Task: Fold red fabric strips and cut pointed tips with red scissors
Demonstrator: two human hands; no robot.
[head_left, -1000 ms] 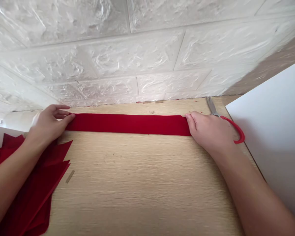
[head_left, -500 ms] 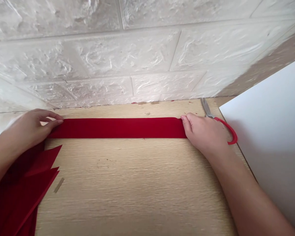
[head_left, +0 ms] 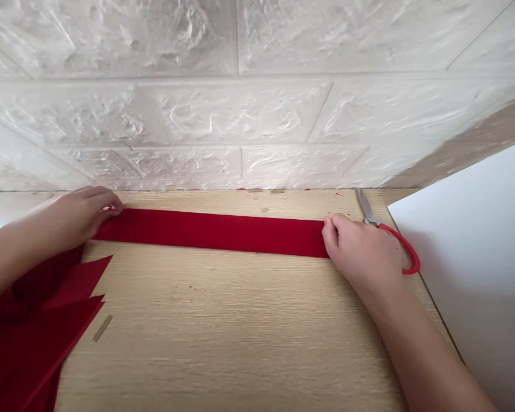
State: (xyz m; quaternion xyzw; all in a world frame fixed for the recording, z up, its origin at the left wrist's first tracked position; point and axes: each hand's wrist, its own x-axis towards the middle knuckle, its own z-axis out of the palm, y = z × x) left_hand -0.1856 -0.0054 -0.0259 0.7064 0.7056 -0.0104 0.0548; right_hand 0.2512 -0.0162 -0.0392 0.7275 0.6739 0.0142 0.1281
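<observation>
A wide red ribbon (head_left: pixel 223 231) stretches flat and taut across the wooden table, tilting slightly down to the right. At its left end, my left hand (head_left: pixel 83 213) pinches the upper edge between thumb and fingers. My right hand (head_left: pixel 364 249) is closed on the ribbon's right end, thumb on top. Just beyond the right hand lies a pair of scissors (head_left: pixel 366 207) with red handles, partly hidden by that hand. More red ribbon (head_left: pixel 38 337) with pointed cut ends lies in a pile below my left forearm.
A white textured brick-pattern wall (head_left: pixel 189 109) rises behind the table (head_left: pixel 223 337). To the right stands a white panel (head_left: pixel 480 246). A small tan strip (head_left: pixel 102 328) lies near the pile, and red scraps lie along the wall's foot.
The ribbon's right end has come slightly nearer to me with my right hand, so the ribbon now slants. Its upper right corner no longer curls. The view has shifted a little.
</observation>
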